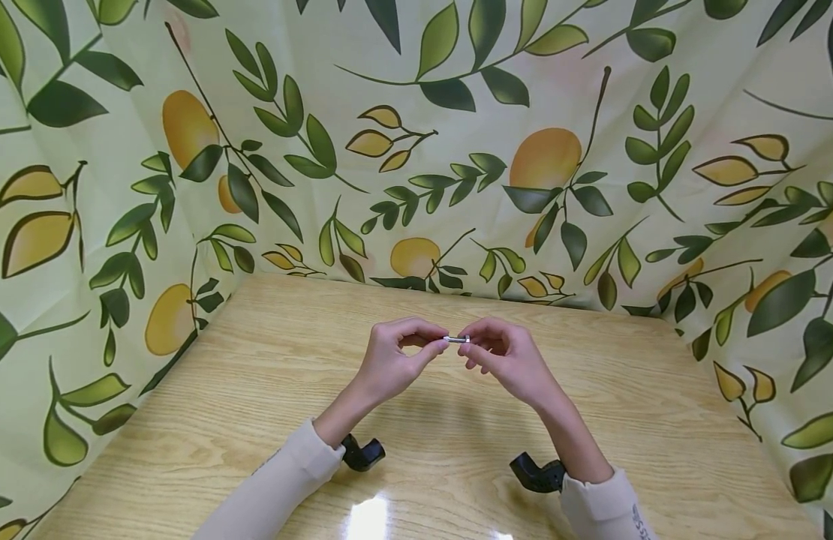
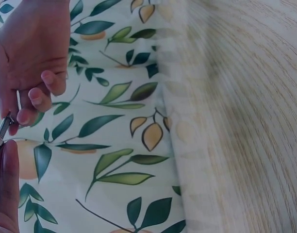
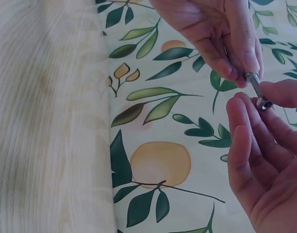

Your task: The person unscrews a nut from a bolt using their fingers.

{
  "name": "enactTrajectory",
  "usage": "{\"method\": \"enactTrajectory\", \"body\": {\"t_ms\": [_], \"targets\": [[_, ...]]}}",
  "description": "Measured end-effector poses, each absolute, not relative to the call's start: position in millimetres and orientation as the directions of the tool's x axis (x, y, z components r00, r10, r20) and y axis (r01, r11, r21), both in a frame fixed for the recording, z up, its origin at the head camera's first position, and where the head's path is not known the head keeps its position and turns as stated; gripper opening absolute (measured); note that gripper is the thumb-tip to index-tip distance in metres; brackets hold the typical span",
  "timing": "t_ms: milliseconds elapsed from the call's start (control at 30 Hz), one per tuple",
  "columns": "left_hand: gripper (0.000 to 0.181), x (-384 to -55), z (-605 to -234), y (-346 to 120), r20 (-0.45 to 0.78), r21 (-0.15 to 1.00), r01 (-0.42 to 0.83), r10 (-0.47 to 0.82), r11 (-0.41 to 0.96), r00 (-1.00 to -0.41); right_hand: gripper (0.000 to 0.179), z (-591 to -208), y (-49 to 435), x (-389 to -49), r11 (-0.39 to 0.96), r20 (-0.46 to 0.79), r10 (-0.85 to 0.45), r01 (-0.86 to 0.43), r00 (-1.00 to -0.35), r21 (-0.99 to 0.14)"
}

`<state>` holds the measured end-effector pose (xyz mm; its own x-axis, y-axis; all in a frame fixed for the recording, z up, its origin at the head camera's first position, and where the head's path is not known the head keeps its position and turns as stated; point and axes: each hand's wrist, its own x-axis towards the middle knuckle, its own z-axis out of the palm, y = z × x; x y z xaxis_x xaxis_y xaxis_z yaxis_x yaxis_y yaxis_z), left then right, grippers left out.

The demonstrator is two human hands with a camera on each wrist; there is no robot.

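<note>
A small silver bolt point(image 1: 457, 340) with a threaded shank is held level between both hands over the table. My left hand point(image 1: 392, 360) pinches its left end between thumb and fingers. At the other end, the right hand point(image 1: 507, 356) holds the wider end between thumb and index finger, its other fingers loosely bent. In the right wrist view the bolt point(image 3: 255, 88) shows a round, hollow-looking end point(image 3: 266, 104) by the right thumb; whether this is a head or a nut, I cannot tell. The left wrist view catches the bolt point(image 2: 4, 128) at its edge, partly hidden by fingers.
Beneath the hands lies a light wood-grain table point(image 1: 288, 322). A cloth printed with leaves and fruit point(image 1: 450, 180) hangs around its back and sides. Black curved mounts point(image 1: 364, 455) sit at both wrists, next to pale sleeves point(image 1: 281, 480).
</note>
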<state>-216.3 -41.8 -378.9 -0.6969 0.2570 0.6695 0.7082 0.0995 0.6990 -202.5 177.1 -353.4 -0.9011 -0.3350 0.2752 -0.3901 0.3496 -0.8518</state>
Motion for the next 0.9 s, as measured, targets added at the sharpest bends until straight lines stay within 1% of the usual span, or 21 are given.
{"method": "enactTrajectory", "body": {"t_ms": [233,333,467,533,900], "targets": [[0.009,-216.9,-379.6,-41.5,0.671,0.698,0.710,0.259,0.099,-0.695,0.017,-353.4,175.0,-201.5,0.336,0.303,-0.319,-0.406,-0.898,-0.850],[0.008,-217.5,-380.2,-41.4,0.673,0.694,0.713,0.258,0.101,-0.693,0.021,-352.8,175.5,-201.2,0.346,0.287,-0.322,-0.394,-0.902,-0.851],[0.008,-218.5,-380.7,-41.2,0.679,0.690,0.717,0.256,0.096,-0.688,0.020,-352.9,176.9,-202.4,0.362,0.247,-0.329,-0.363,-0.911,-0.858],[0.009,-218.8,-380.9,-41.1,0.679,0.692,0.716,0.255,0.092,-0.688,0.018,-353.5,177.5,-203.4,0.362,0.246,-0.330,-0.363,-0.911,-0.859],[0.007,-218.8,-381.2,-40.3,0.682,0.689,0.720,0.259,0.085,-0.683,0.014,-351.8,175.4,-201.3,0.352,0.323,-0.294,-0.416,-0.900,-0.839]]}}
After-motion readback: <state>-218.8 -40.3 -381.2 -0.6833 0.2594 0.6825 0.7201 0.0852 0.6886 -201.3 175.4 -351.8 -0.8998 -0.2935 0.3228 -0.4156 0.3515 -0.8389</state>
